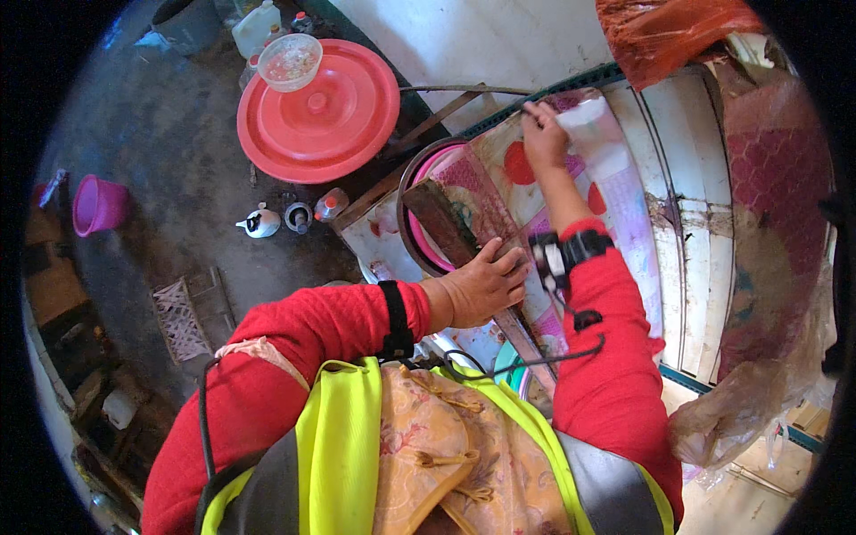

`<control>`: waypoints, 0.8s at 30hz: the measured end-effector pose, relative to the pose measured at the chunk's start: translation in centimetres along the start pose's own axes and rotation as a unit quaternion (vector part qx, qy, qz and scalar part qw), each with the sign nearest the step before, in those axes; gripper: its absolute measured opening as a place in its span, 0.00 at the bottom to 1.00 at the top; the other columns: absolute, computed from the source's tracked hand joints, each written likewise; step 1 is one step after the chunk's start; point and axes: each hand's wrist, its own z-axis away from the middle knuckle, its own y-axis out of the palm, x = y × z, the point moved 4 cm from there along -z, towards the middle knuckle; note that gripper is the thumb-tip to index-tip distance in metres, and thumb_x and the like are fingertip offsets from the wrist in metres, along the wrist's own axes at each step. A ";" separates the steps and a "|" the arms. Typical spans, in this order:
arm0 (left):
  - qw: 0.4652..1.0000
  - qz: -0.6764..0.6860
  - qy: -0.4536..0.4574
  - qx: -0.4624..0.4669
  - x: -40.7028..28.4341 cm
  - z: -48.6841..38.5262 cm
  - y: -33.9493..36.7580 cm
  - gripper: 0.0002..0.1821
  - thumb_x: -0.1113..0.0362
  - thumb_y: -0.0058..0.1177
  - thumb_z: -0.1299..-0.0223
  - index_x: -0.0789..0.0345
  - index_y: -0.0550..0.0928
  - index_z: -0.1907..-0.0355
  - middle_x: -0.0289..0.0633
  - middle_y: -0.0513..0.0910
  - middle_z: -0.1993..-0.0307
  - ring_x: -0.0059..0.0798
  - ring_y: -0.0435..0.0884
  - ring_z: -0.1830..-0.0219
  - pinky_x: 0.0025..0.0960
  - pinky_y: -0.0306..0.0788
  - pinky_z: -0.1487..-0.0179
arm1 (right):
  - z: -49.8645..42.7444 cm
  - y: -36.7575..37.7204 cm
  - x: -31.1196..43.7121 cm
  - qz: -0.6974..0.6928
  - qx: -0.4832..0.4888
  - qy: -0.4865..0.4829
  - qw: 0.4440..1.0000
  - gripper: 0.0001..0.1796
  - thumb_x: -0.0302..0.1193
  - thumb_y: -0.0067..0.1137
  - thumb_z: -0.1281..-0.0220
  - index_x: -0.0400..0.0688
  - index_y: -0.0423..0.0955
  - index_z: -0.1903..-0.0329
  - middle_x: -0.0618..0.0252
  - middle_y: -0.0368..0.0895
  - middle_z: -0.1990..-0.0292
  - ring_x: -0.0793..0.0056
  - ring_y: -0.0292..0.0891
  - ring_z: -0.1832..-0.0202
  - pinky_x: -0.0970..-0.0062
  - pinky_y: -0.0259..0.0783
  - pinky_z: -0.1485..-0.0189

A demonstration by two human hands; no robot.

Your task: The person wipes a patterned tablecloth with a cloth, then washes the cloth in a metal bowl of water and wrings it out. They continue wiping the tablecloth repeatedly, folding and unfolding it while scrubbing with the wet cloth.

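Note:
My left hand [485, 284] lies flat with its fingers apart over a dark wooden plank [438, 217] and the worn, patterned covering sheet [511, 224] beside it. Farther out, my right hand [545, 137] is over the far part of that sheet, which has red spots and purple patches. Its fingertips are blurred near the sheet's edge, and whether they pinch anything cannot be made out. Under the plank and sheet, the rims of a pink basin [418, 224] and a dark brown basin [403, 207] show partly.
A large red lid [361, 134] carries a clear plastic bowl [289, 63]. A purple bucket [99, 206], a small white pot [261, 223] and a red-capped bottle [332, 204] stand on the floor at left. An orange-red plastic bag [669, 40] and crumpled clear plastic [722, 418] lie at right.

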 end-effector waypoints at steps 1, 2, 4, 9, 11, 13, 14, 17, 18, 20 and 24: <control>1.000 -0.010 -0.002 -0.023 0.0 0.2 -0.1 0.36 0.48 0.63 0.65 0.60 0.74 0.48 0.43 0.71 0.40 0.47 0.62 0.34 0.61 0.53 0.34 | 1.1 0.3 0.4 0.023 0.023 -0.026 0.999 0.16 0.37 0.58 0.44 0.54 0.82 0.52 0.52 0.76 0.44 0.51 0.67 0.38 0.59 0.59 0.33; 1.000 -0.008 -0.004 -0.017 0.1 0.3 0.0 0.36 0.48 0.62 0.65 0.61 0.74 0.49 0.43 0.71 0.40 0.47 0.62 0.34 0.62 0.53 0.35 | 1.5 0.5 0.5 0.041 0.061 -0.013 0.997 0.16 0.36 0.58 0.44 0.54 0.82 0.51 0.52 0.75 0.43 0.50 0.66 0.37 0.59 0.58 0.32; 1.000 -0.004 -0.002 0.005 0.1 0.8 0.2 0.34 0.48 0.61 0.63 0.61 0.74 0.50 0.43 0.71 0.40 0.47 0.62 0.34 0.62 0.53 0.35 | 1.4 0.3 0.7 0.033 0.078 -0.030 0.996 0.16 0.35 0.58 0.44 0.54 0.81 0.51 0.53 0.74 0.42 0.52 0.68 0.39 0.61 0.60 0.34; 1.000 -0.012 0.000 -0.024 0.0 0.1 0.6 0.26 0.50 0.55 0.55 0.59 0.75 0.52 0.43 0.72 0.41 0.47 0.63 0.36 0.61 0.54 0.36 | -2.6 -1.1 -0.4 0.106 -0.008 0.015 0.994 0.15 0.32 0.56 0.42 0.47 0.80 0.51 0.54 0.78 0.52 0.54 0.75 0.51 0.63 0.69 0.45; 0.999 -0.024 0.009 -0.042 0.0 0.0 0.5 0.26 0.50 0.56 0.56 0.58 0.76 0.53 0.43 0.73 0.43 0.47 0.63 0.37 0.60 0.55 0.38 | -1.9 -0.7 0.6 0.092 0.015 -0.010 0.996 0.15 0.31 0.55 0.41 0.48 0.80 0.51 0.56 0.78 0.49 0.55 0.74 0.48 0.64 0.68 0.43; 1.000 -0.009 0.010 -0.019 0.0 0.0 0.6 0.28 0.48 0.58 0.58 0.58 0.77 0.53 0.43 0.73 0.43 0.47 0.63 0.37 0.60 0.56 0.38 | 1.2 -0.5 3.1 0.070 0.067 -0.090 0.991 0.16 0.30 0.55 0.41 0.49 0.80 0.50 0.57 0.77 0.47 0.55 0.72 0.45 0.64 0.66 0.40; 1.000 -0.005 0.014 0.007 -0.1 0.2 0.7 0.29 0.48 0.59 0.60 0.58 0.77 0.53 0.42 0.73 0.43 0.47 0.63 0.37 0.60 0.56 0.39 | 3.2 -0.7 4.5 0.045 0.091 -0.127 0.987 0.16 0.30 0.55 0.41 0.50 0.80 0.49 0.58 0.76 0.45 0.55 0.70 0.43 0.63 0.65 0.39; 1.000 -0.005 0.013 0.008 -0.6 0.1 0.3 0.32 0.48 0.62 0.65 0.57 0.76 0.52 0.41 0.73 0.42 0.42 0.65 0.38 0.60 0.57 0.39 | 8.0 -2.8 7.3 0.005 0.164 -0.162 0.973 0.18 0.29 0.56 0.43 0.52 0.80 0.49 0.58 0.74 0.42 0.54 0.66 0.38 0.61 0.61 0.35; 1.000 -0.004 0.011 -0.006 -0.8 -0.2 0.1 0.33 0.48 0.63 0.66 0.57 0.76 0.52 0.41 0.72 0.41 0.42 0.65 0.37 0.60 0.57 0.38 | 8.9 -4.2 7.6 0.000 0.171 -0.163 0.972 0.18 0.28 0.57 0.43 0.52 0.80 0.49 0.58 0.74 0.42 0.54 0.65 0.38 0.61 0.61 0.34; 1.000 -0.002 0.010 0.012 -1.0 -0.7 -0.2 0.32 0.48 0.63 0.66 0.56 0.76 0.52 0.40 0.73 0.42 0.39 0.66 0.39 0.59 0.58 0.39 | 11.1 -7.0 7.2 0.003 0.163 -0.138 0.977 0.19 0.27 0.57 0.44 0.53 0.80 0.49 0.57 0.74 0.42 0.53 0.64 0.37 0.61 0.60 0.34; 0.999 0.018 0.011 0.036 -1.5 -2.0 -0.8 0.30 0.47 0.62 0.64 0.55 0.76 0.53 0.40 0.74 0.44 0.37 0.68 0.42 0.56 0.56 0.37 | 17.2 -13.4 3.5 0.059 0.138 -0.036 0.988 0.20 0.25 0.55 0.41 0.51 0.78 0.46 0.56 0.70 0.38 0.57 0.62 0.34 0.65 0.57 0.32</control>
